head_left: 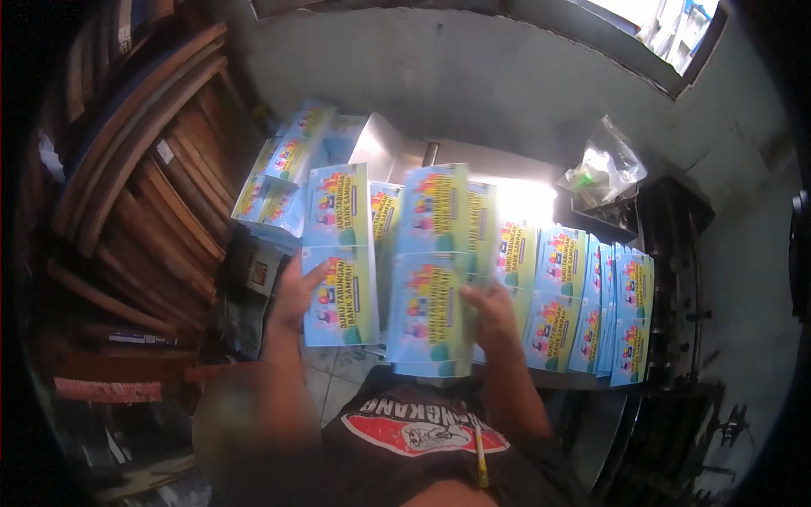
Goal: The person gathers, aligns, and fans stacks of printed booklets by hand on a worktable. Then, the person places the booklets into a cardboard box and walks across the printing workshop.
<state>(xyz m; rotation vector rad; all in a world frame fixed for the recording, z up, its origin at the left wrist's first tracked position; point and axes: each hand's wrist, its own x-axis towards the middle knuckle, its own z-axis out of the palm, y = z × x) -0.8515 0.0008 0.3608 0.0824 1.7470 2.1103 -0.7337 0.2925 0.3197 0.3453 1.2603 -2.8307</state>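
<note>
Stacked brown timber planks (144, 186) wall off the far left, no room there. Left hand (296, 296) grips a light-blue printed booklet sheet (340, 253) by its left edge, held upright. Right hand (490, 313) is closed on a thicker stack of the same sheets (432, 270), probably squaring them. More sheets overlap along the bench (583, 382) front edge toward its right end (591, 304); clear plastic bag (604, 169) sits at the back-right corner.

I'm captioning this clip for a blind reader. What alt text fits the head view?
Seen from above, a person holds a printed blue sheet in the left hand and another sheet in the right hand. Similar sheets lie overlapping on a worktop ahead, with stacked wooden frames at left.
</note>
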